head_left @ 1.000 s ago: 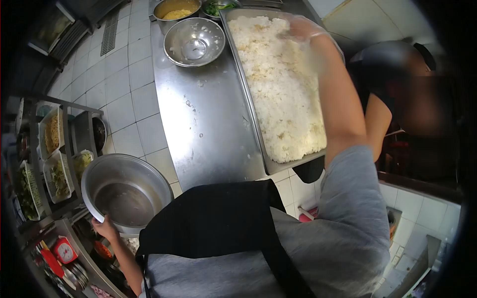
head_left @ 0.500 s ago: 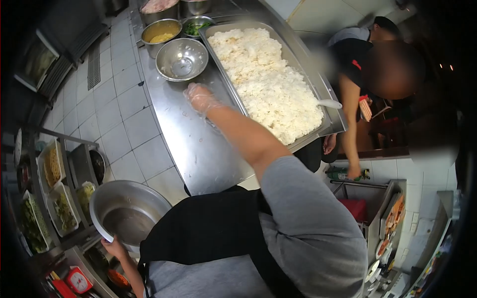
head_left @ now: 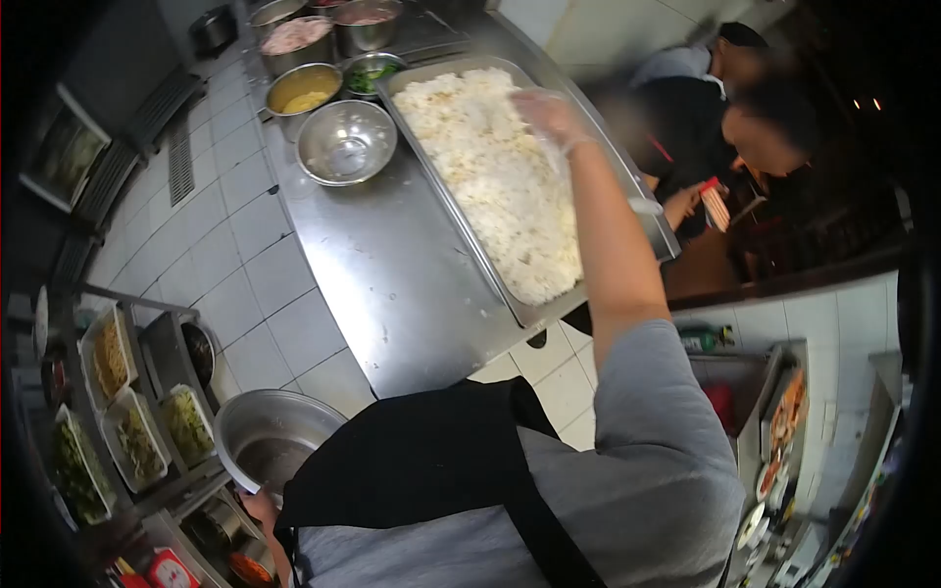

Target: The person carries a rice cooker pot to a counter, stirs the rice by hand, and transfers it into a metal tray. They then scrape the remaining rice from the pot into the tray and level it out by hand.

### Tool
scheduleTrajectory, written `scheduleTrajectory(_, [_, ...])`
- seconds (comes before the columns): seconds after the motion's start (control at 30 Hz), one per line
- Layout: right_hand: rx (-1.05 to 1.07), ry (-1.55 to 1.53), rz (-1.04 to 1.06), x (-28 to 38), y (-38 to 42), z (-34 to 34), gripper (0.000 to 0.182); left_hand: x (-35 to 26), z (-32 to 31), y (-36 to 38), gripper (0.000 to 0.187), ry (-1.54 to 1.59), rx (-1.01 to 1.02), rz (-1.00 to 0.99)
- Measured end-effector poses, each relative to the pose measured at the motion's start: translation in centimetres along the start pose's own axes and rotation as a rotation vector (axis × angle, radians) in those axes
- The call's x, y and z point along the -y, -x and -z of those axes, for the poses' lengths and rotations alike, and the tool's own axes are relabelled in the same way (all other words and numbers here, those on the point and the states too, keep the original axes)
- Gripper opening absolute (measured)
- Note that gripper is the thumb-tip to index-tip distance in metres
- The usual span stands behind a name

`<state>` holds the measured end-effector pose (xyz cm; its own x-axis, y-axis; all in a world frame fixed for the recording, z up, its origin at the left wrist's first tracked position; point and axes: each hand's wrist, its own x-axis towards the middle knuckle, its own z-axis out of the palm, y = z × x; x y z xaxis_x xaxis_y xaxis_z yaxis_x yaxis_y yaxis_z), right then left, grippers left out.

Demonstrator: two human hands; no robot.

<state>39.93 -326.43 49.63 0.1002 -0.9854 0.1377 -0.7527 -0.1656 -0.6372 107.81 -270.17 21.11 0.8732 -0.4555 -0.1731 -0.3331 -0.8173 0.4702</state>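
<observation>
A large metal basin [head_left: 235,431] is at my left side, tilted toward me, with my left hand [head_left: 261,508] closed on its near rim. My right hand [head_left: 551,116], in a clear plastic glove, reaches over the far right part of a long metal tray [head_left: 534,316]. White cooked rice [head_left: 500,206] fills that tray; the hand's fingers stretch out close over it, slightly blurred. A white handle [head_left: 645,206] sticks out at the tray's right edge, partly behind my forearm. Left of the tray stands a metal bowl [head_left: 348,144] on the steel table [head_left: 382,284].
Behind the bowl stand a pot with yellow food [head_left: 302,93], a bowl of chopped greens [head_left: 369,76] and a pot of pale pink food [head_left: 297,37]. A rack holds food containers [head_left: 135,441] at left. A person [head_left: 686,113] works beyond the tray.
My right hand has gone from the steel table beside the metal bowl across to the right, over the rice. My left hand keeps hold of the basin. The other person's lowered arm has come up.
</observation>
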Motion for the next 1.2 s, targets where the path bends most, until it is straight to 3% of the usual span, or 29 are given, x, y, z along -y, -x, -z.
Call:
scheduleTrajectory(0.07, [-0.133, -0.153, -0.337, -8.4, -4.2, -0.9, 0.037, -2.3, 0.9, 2.2, 0.053, -0.003, 0.02, 0.038])
scheduleTrajectory(0.17, [-0.146, 0.675, -0.06, -12.9, -9.1, -4.7, 0.035, -0.8, 0.7, 3.2, 0.054, 0.095, -0.012, 0.091])
scheduleTrajectory(0.23, [0.148, 0.757, -0.051, -1.2, -6.5, -6.0, 0.036, -2.4, 1.8, 4.8, 0.054, -0.114, -0.057, 0.132])
scheduleTrajectory(0.27, [0.194, 0.728, -0.051, 1.5, -6.7, -6.8, 0.036, -1.8, 2.2, 4.9, 0.054, -0.089, -0.031, 0.107])
scheduleTrajectory(0.3, [0.056, 0.573, 0.023, 1.0, -8.6, -9.3, 0.034, -0.6, 2.3, 4.7, 0.053, -0.065, 0.0, 0.08])
scheduleTrajectory(0.37, [0.171, 0.685, 0.256, 4.7, -9.5, -9.3, 0.031, -1.0, 2.3, 5.4, 0.054, -0.117, -0.07, 0.136])
scheduleTrajectory(0.43, [0.084, 0.518, 0.165, 4.9, -12.2, -10.9, 0.029, -0.4, 2.4, 5.5, 0.06, -0.21, -0.104, 0.151])
scheduleTrajectory(0.53, [0.25, 0.566, 0.455, 0.9, -16.9, -15.8, 0.029, -1.4, 2.4, 6.8, 0.064, -0.269, -0.129, 0.172])
scheduleTrajectory(0.63, [0.349, 0.753, 0.576, 3.9, -11.2, -13.9, 0.029, -2.4, 1.9, 7.5, 0.061, -0.335, -0.157, 0.316])
scheduleTrajectory(0.73, [0.538, 0.737, 0.57, 6.1, -3.6, -8.1, 0.034, -1.7, 1.0, 7.9, 0.062, -0.166, -0.123, 0.26])
scheduleTrajectory(0.83, [0.432, 0.649, 0.389, 4.0, -1.0, -5.1, 0.035, -1.4, 0.5, 8.3, 0.063, -0.105, -0.083, 0.247])
scheduleTrajectory(0.93, [0.075, 0.553, 0.359, -0.5, -1.9, -3.0, 0.042, -1.3, 0.1, 8.5, 0.063, -0.146, -0.089, 0.243])
scheduleTrajectory(1.03, [0.21, 0.458, 0.25, -4.8, -7.7, -2.2, 0.04, -1.0, -0.1, 8.8, 0.064, -0.168, -0.083, 0.233])
scheduleTrajectory(1.13, [0.08, 0.319, 0.294, -5.3, -10.6, -0.8, 0.032, -1.0, -0.6, 8.9, 0.064, -0.176, -0.076, 0.221])
scheduleTrajectory(1.2, [-0.091, 0.392, 0.418, -1.6, -8.7, 1.4, 0.033, -0.9, -1.1, 8.8, 0.064, -0.18, -0.066, 0.208])
